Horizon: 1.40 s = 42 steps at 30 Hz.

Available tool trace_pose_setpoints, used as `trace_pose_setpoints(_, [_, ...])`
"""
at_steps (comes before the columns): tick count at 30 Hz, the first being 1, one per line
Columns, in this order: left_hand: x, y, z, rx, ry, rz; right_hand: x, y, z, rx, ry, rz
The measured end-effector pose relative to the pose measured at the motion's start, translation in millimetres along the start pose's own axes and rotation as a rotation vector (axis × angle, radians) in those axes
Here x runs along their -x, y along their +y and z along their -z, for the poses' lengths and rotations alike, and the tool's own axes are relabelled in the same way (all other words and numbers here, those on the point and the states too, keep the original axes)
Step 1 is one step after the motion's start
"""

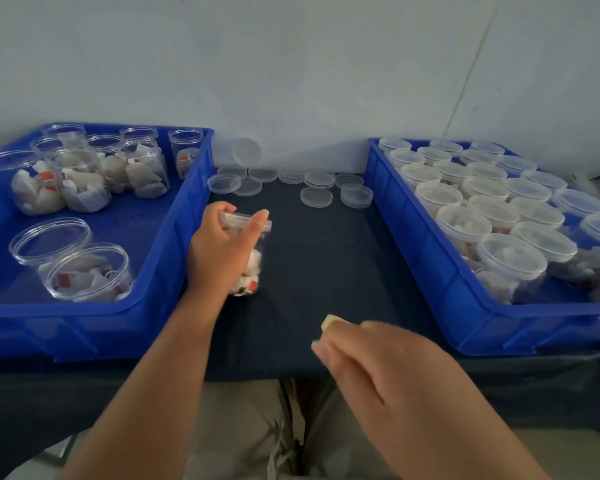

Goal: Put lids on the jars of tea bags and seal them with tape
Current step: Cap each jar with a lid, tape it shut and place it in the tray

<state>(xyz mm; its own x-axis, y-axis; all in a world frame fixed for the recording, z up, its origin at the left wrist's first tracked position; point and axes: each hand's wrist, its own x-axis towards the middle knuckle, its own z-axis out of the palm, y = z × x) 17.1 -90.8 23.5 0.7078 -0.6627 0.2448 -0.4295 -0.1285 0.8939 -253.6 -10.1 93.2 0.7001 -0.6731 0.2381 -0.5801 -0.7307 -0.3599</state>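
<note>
Between the left blue bin (174,271) and right blue bin (430,271) on the dark desk (326,271), left hand (222,251) curled round a clear jar (255,268), white tea bags with red tags inside, right hand (378,362) near the desk's front edge pinching a small pale yellow piece (329,322), loose clear lids (317,196) behind.

Two blue bins (184,209) on dark tablecloth (326,271)

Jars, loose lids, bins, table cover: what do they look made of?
Jars, like the one the left hand holds: clear glossy plastic probably; tea bags show through.
Loose lids: thin translucent plastic, slightly frosted.
Bins: opaque blue moulded plastic, ribbed walls, mild sheen.
Table cover: dark matte fabric, seemingly; it drapes over the front edge.
Yellowish piece the right hand pinches: too blurred to tell.
</note>
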Motion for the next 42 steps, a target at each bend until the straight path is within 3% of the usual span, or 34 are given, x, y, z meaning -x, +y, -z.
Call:
trace_pose_setpoints(4, [12.4,0.6,-1.7,0.029,-0.021,-0.076,-15.2,19.6,-2.3,-0.016,-0.078,-0.125])
trace_pose_setpoints(7, [34.3,-3.3,-8.3,0.104,-0.006,-0.084,-52.6,59.0,-26.5,0.159,-0.031,-0.181])
trace_pose_setpoints(10, [43.9,-5.9,-8.3,0.115,-0.005,-0.106,-85.0,92.4,-58.9,0.327,-0.236,-0.258])
trace_pose_setpoints(12, [45.7,-6.9,-6.6,0.145,0.006,-0.132,-95.9,104.2,-77.8,0.393,-0.278,-0.244])
trace_pose_setpoints(15, [45.2,-9.7,-5.3,0.169,0.003,-0.160,-98.3,110.5,-99.9,0.482,-0.186,-0.125])
trace_pose_setpoints(17, [46.0,-12.2,-5.8,0.167,0.006,-0.162,-96.5,109.5,-106.2,0.486,-0.263,-0.155])
trace_pose_setpoints(21, [45.7,-14.1,-5.7,0.166,-0.017,-0.173,-94.4,103.5,-107.0,0.346,-0.252,-0.216])
trace_pose_setpoints(25, [48.1,-15.0,-4.1,0.227,-0.055,-0.180,-104.2,66.9,-97.3,-0.306,0.057,-0.174])
trace_pose_setpoints(28, [54.8,-16.3,-4.9,0.295,-0.118,-0.164,-122.3,39.9,-103.6,-0.536,0.160,-0.092])
trace_pose_setpoints(34, [53.8,-13.3,-4.5,0.358,-0.150,-0.144,-129.6,42.0,-119.6,-0.582,0.281,0.027])
trace_pose_setpoints(42, [53.3,-11.1,-4.4,0.352,-0.191,-0.137,-127.0,57.5,-106.5,-0.528,0.172,0.018])
